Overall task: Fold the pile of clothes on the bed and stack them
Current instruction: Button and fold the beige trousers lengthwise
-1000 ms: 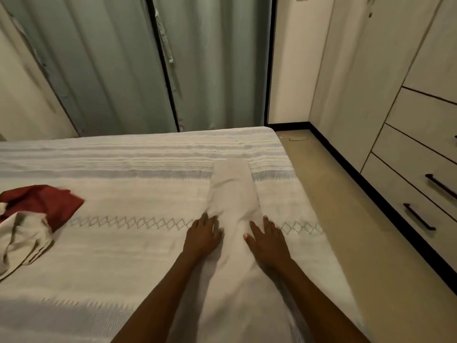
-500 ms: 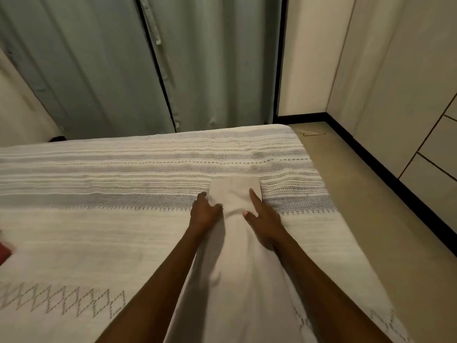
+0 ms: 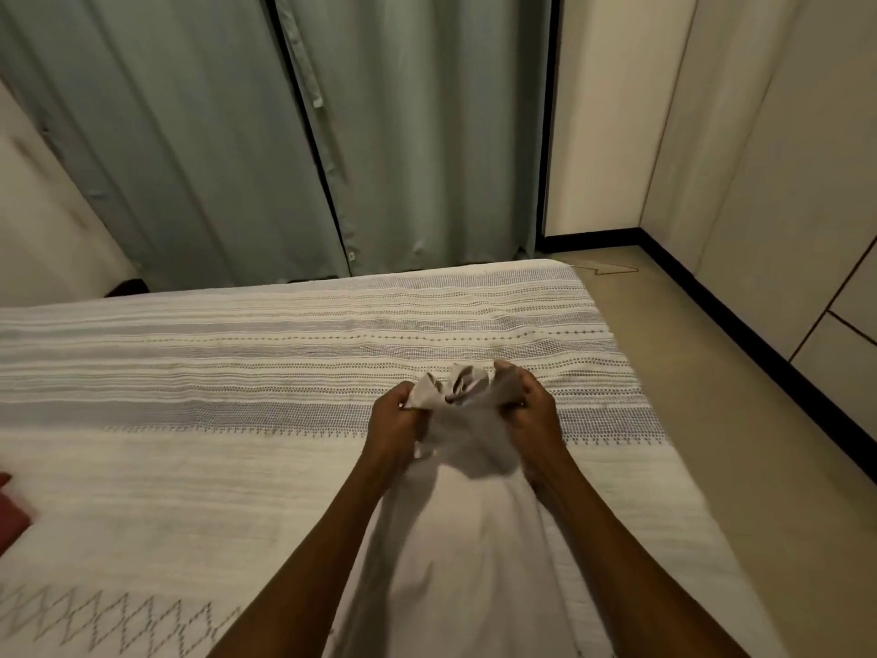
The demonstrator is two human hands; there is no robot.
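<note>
On the bed [image 3: 237, 420], our left hand [image 3: 396, 420] and right hand [image 3: 529, 415] pinch the pale garment [image 3: 467, 524] by its far end, mid-fold; next we probably draw it toward us.

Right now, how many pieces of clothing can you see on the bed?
2. A beige garment lies lengthwise in the middle, its far end gripped by the left hand and right hand. A red garment shows at the left edge; more may lie out of view.
</note>
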